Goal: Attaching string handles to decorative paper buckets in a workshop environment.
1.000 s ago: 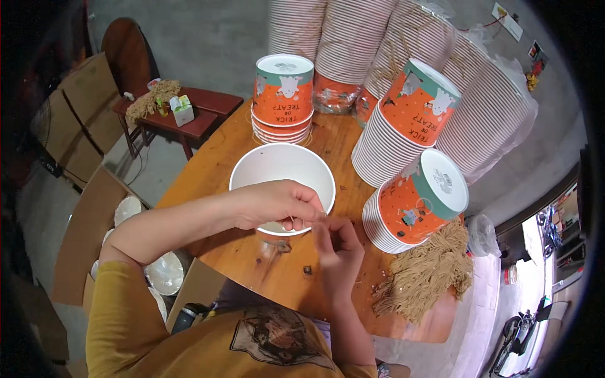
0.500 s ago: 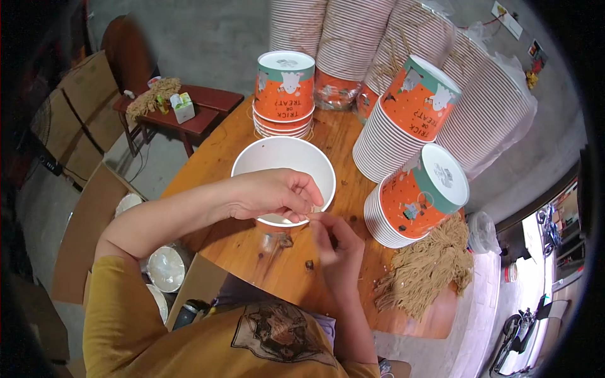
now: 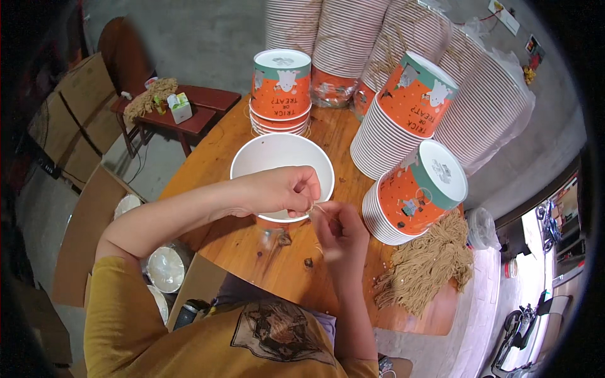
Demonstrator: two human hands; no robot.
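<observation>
Fingers of the left hand (image 3: 280,189) pinch one end of a thin tan cord (image 3: 320,208) at the near rim of the white bucket (image 3: 282,165), mid-frame; the right hand (image 3: 340,230) just below nips the other end, so both are closed on the cord. To my eye the knot wants steady, even tension with the bucket kept square (it looks light enough to tip). Right of centre, lower down, lies a heap of cords (image 3: 425,268) on the round table (image 3: 252,252). Beyond, leaning bucket stacks (image 3: 403,126) fill the upper right, and a small red table (image 3: 189,110) sits upper left.
</observation>
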